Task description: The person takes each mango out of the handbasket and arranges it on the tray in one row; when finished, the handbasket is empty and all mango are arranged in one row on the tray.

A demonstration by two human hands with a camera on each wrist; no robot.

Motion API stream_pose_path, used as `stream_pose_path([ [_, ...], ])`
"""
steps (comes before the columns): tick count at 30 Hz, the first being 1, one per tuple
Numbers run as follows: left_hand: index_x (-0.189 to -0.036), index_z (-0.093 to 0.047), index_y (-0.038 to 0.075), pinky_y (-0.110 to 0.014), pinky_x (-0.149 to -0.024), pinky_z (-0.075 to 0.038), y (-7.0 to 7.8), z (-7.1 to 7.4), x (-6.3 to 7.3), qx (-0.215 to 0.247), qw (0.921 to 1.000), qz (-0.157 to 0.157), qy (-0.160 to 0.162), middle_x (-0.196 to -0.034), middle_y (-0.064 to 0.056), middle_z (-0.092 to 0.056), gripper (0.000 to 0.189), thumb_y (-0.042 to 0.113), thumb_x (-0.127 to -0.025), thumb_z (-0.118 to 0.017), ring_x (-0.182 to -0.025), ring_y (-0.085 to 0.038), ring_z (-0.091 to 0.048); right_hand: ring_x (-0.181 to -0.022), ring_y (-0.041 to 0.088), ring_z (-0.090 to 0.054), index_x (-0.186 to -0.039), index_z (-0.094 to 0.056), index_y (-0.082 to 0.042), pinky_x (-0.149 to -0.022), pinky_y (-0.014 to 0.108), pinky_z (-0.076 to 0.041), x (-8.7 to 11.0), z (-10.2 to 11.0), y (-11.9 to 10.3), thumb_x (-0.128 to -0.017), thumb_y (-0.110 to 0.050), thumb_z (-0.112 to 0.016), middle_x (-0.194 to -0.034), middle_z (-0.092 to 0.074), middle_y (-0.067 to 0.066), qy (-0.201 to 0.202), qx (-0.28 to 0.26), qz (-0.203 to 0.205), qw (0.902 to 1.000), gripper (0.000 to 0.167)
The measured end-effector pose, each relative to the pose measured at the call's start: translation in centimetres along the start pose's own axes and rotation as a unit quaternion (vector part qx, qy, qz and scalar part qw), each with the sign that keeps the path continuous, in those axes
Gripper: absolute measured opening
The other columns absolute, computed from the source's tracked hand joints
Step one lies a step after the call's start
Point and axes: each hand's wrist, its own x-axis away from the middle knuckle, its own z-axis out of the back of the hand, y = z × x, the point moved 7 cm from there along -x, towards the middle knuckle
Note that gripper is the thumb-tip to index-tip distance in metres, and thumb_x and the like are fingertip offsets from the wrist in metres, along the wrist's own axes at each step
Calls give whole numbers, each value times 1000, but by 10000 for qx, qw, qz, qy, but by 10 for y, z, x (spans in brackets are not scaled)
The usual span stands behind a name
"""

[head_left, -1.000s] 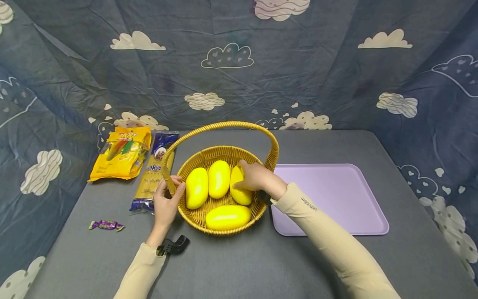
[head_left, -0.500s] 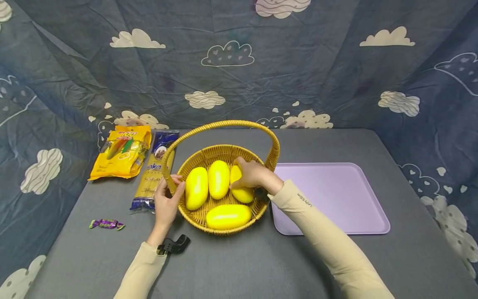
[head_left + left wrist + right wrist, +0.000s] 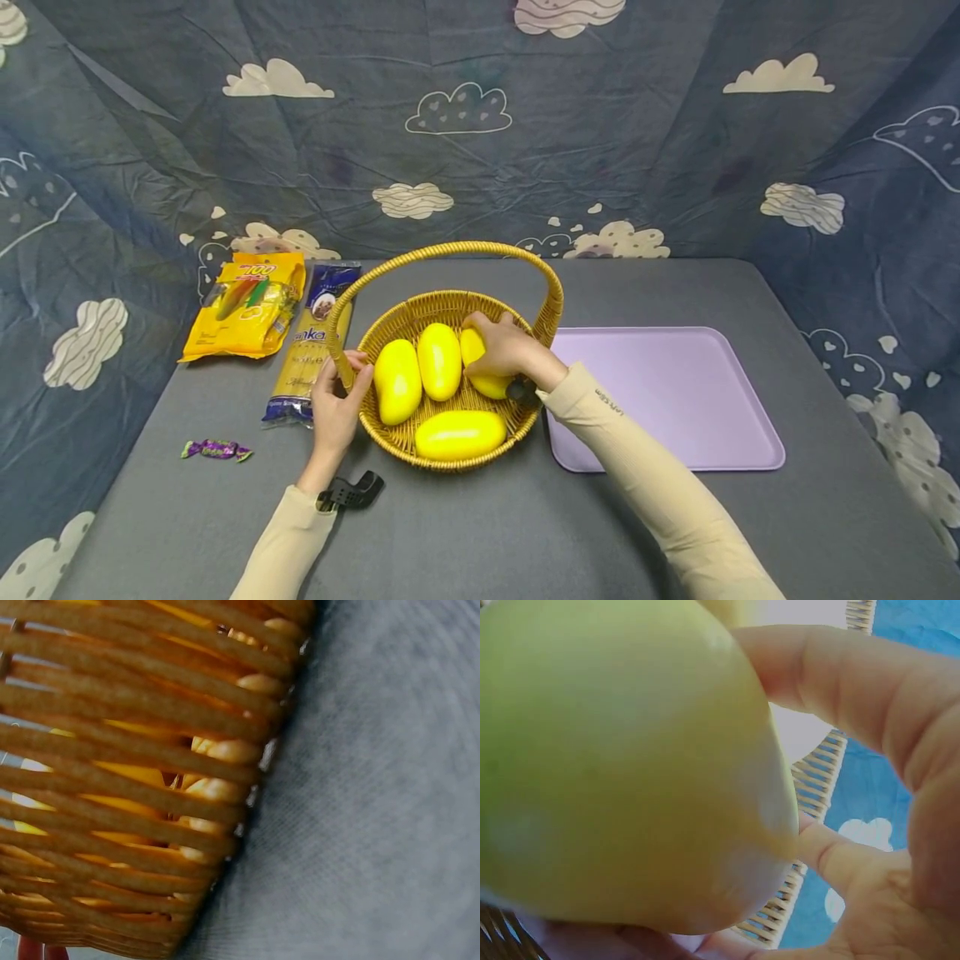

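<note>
A golden wicker basket with a tall arched handle stands mid-table, with yellow mangoes in it. My left hand pinches the basket's left rim at the foot of the handle; in the left wrist view the woven wall fills much of the picture. Inside the basket, my right hand grips the right-hand mango and partly covers it. Thumb and fingers curl round that mango in the right wrist view. Three others lie beside it: a left mango, a middle mango and a front mango.
A lilac tray lies right of the basket, under my right forearm. On the left are a yellow candy bag, a blue-ended pasta packet and a purple wrapped candy. Cloud-print cloth hangs behind the table.
My right hand has closed further round the right-hand mango and shifted slightly left, tilting it. The left mango has leaned a little. My left hand keeps its hold on the rim.
</note>
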Motion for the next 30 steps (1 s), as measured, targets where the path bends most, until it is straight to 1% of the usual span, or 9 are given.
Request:
stream_pose_path([
  [4,-89,-51,-17,-22,-80,-40,1,0,0,-29,10000,27,21,-100,-37,-50,9,-14,-84,-58,-96,-20,-53,-96,33,-50,-135,-42,-19,-81,45,-43,4,5,-3,-77,-24,-76,-119,-37,26,224,-70,144,9996,67],
  [10,-89,-50,-17,-23,-81,-40,1,0,0,-38,10000,49,54,-100,-36,-50,10,-13,-84,-57,-98,-21,-52,-89,33,-51,-137,-42,-22,-73,43,-44,16,16,-10,-79,-24,-75,-113,-34,23,653,-297,306,9970,67],
  [16,-89,-51,-17,-23,-81,-39,0,-1,0,-80,9999,33,56,-99,-35,-50,9,-13,-84,-58,-97,-20,-53,-90,30,-49,-138,-41,-26,-69,39,-44,31,22,-15,-79,-26,-74,-109,-38,18,969,-405,594,9927,68],
  [23,-89,-51,-16,-23,-80,-40,-1,-1,1,-87,10000,46,7,-99,-34,-50,9,-13,-85,-58,-97,-19,-53,-92,28,-51,-140,-39,-29,-72,42,-44,50,30,-19,-79,-32,-73,-116,-45,15,1196,-437,951,9873,69],
  [27,-89,-50,-17,-23,-79,-40,-2,-1,1,-88,9999,81,20,-100,-33,-51,9,-13,-85,-58,-98,-19,-53,-92,25,-51,-139,-40,-31,-73,42,-44,58,31,-19,-78,-34,-74,-118,-47,12,1420,-511,1126,9821,70],
  [30,-90,-50,-17,-23,-79,-40,-2,-1,1,-66,9999,112,28,-100,-32,-51,10,-13,-85,-58,-98,-19,-53,-95,24,-50,-139,-41,-31,-75,43,-45,64,31,-19,-77,-34,-75,-122,-47,10,1632,-673,1349,9750,71],
])
